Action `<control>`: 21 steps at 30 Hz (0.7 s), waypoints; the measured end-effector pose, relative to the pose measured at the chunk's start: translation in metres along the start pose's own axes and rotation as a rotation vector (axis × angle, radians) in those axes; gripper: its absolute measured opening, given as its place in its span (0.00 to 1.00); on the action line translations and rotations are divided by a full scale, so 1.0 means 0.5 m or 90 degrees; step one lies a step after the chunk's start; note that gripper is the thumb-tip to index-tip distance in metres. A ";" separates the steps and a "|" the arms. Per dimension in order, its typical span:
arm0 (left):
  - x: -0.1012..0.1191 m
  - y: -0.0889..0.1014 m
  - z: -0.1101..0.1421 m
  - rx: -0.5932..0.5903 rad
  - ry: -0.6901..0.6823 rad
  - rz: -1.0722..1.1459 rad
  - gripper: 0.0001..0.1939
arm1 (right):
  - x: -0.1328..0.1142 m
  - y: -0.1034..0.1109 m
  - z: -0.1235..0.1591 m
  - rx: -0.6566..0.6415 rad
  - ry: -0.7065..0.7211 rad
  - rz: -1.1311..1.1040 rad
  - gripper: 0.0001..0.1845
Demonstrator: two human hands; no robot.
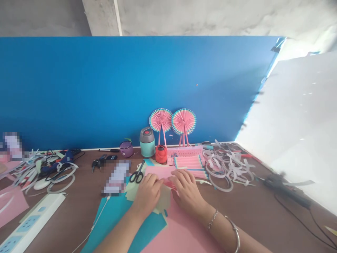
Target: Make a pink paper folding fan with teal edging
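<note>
A piece of pink paper lies just ahead of my fingers. My left hand has its fingers curled down at the near left edge of this paper. Opposite, my right hand bends its fingers over the right side, with a darker pink folded strip showing between the hands. My fingertips are partly hidden. Below are a large pink sheet, pale green paper and teal sheets. Black-handled scissors rest beside my left hand.
Two round pleated fans lean on the blue partition. Before them stand a teal flask, a red container and pleated pink paper. Tangled white strips lie right, a power strip left.
</note>
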State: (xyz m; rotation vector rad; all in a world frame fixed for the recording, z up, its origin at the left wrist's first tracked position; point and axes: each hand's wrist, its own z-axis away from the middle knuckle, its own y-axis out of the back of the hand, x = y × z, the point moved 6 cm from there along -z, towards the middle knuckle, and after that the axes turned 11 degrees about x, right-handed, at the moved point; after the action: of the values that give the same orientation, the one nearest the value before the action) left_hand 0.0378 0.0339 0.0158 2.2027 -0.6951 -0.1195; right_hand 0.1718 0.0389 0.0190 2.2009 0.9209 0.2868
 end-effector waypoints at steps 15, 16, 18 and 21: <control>-0.056 -0.006 0.007 -0.234 0.185 0.073 0.10 | 0.061 -0.049 0.020 -0.232 -0.105 -0.094 0.12; -0.058 -0.001 0.005 -0.239 0.200 0.092 0.10 | 0.064 -0.048 0.021 -0.228 -0.113 -0.115 0.13; -0.062 0.006 0.004 -0.257 0.228 0.134 0.11 | 0.072 -0.048 0.022 -0.214 -0.144 -0.156 0.14; -0.068 0.013 0.007 -0.292 0.272 0.184 0.10 | 0.082 -0.051 0.027 -0.206 -0.204 -0.203 0.12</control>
State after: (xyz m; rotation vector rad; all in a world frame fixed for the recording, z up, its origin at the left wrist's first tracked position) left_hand 0.0050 0.0459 0.0136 1.5985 -0.6563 0.3041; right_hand 0.1940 0.0721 -0.0111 1.7107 0.9503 -0.0659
